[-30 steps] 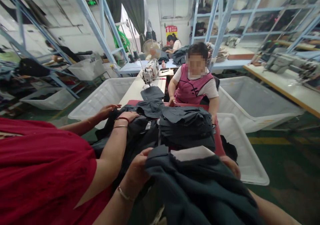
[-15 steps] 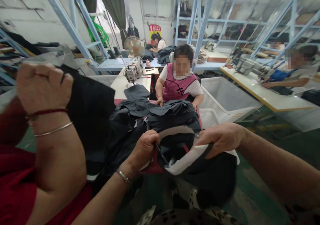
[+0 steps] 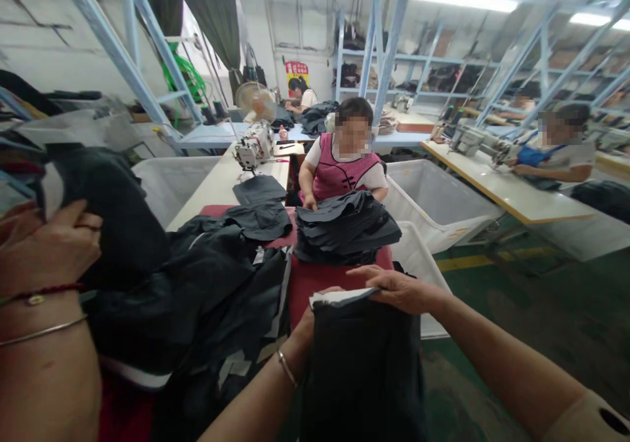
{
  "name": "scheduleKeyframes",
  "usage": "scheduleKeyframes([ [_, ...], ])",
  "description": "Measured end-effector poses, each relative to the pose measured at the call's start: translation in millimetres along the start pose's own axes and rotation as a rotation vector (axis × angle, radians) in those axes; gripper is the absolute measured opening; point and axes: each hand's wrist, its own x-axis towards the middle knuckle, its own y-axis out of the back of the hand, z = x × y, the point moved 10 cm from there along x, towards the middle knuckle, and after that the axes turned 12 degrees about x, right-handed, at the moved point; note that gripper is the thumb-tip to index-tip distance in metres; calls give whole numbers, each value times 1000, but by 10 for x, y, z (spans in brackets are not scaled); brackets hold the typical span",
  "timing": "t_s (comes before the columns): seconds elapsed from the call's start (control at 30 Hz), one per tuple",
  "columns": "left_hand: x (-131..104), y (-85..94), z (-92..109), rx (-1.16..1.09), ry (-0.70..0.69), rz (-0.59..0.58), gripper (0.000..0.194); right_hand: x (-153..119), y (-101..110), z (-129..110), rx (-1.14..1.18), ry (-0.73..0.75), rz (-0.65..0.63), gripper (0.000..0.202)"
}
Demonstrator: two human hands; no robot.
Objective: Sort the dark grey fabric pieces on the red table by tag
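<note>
A pair of dark trousers hangs down in front of me, its white-lined waistband edge at the top. My left hand, below a silver bracelet, grips the left end of that edge; its fingers are partly hidden behind the cloth. My right hand holds the right end, thumb and fingers closed over the edge, the index finger stretched out to the left. Beyond my hands lies a red table top. A loose heap of dark garments covers its left part.
At the left, a co-worker's hand holds another dark garment. Across the table, a person in a pink vest handles a stack of dark cloth pieces. White bins and a sewing machine stand behind.
The waistband, a wide open loop before, is now drawn flat, and the trousers hang straight. My hands have come closer together. The co-worker's hand at left has moved down and left.
</note>
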Motion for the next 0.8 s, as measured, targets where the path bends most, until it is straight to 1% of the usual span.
scheduleKeyframes([
  [0.07,79,-129,-141,-36,33,-39,24,-39,-150,444,165,-140,-108,33],
  [0.1,123,-144,-236,-34,50,-27,26,-76,-208,699,265,-233,-135,36],
  [0.13,163,-113,-347,-21,70,11,29,-108,-223,949,360,-308,-119,39],
  [0.17,193,-37,-466,4,90,69,31,-127,-192,1188,430,-356,-64,40],
  [0.2,205,79,-592,40,109,138,31,-130,-133,1410,463,-375,5,39],
  [0.23,193,235,-716,86,128,217,29,-120,-67,1612,463,-372,69,37],
  [0.3,94,618,-927,225,161,364,20,-80,47,2001,372,-377,168,31],
  [0.33,12,832,-1000,315,173,433,15,-53,100,2181,301,-386,219,28],
  [0.4,-183,1242,-1055,505,175,552,6,-7,207,2492,175,-411,348,21],
  [0.47,-362,1549,-1009,665,142,633,10,14,290,2725,120,-442,489,18],
  [0.53,-479,1722,-943,770,113,673,15,19,321,2873,117,-485,581,17],
  [0.57,-507,1760,-924,804,107,677,15,24,313,2911,130,-511,595,17],
  [0.63,-490,1743,-937,835,107,636,11,54,248,2906,191,-562,554,17],
  [0.7,-412,1634,-1017,826,115,556,8,106,136,2778,287,-594,457,22],
  [0.77,-342,1523,-1129,789,135,509,17,167,22,2554,397,-588,356,32],
  [0.8,-324,1491,-1185,769,151,512,24,198,-32,2428,467,-564,308,38],
])
